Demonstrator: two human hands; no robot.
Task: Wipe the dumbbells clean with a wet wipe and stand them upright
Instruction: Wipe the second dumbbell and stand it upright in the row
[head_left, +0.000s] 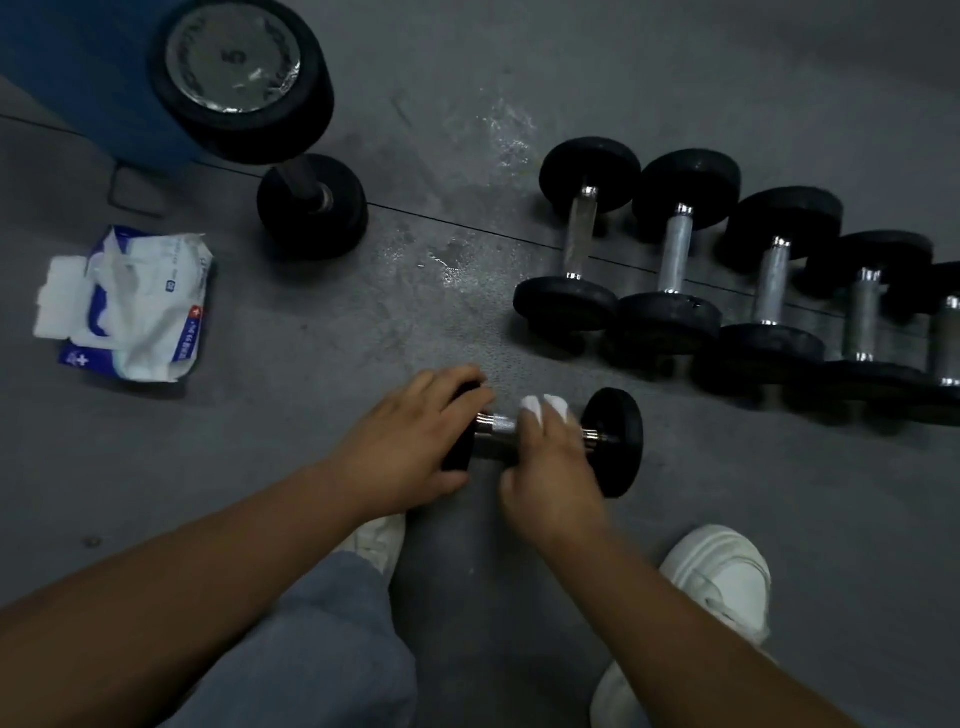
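From my remote seat I take the small dumbbell (618, 441) as my landmark; it lies on its side on the grey floor (311, 364), directly in front of the person's feet. The left hand (410, 441) covers its left black head, with the fingers curled over the top of it and the thumb at the near side, so this hand grasps the head. The right hand (550, 467) is closed round the metal handle (501, 425) with a white wet wipe (543, 405) between the fingers and the bar; the wipe shows at the fingertips. The right head of the dumbbell is free and touches the floor. Behind this dumbbell and to its right, a row of dumbbells (675, 254) lies flat, side by side and close together, running off toward the right edge. Well behind it to the left, a bigger upright dumbbell (244, 67) stands on one head, just beside a blue object (78, 67) that I cannot identify. Far to the left of the small dumbbell lies an opened pack of wet wipes (140, 306). Between the landmark and the row, the floor has a wet patch (452, 265). Nearer than the dumbbell I see a white shoe (722, 577) and a leg in blue jeans (322, 623).
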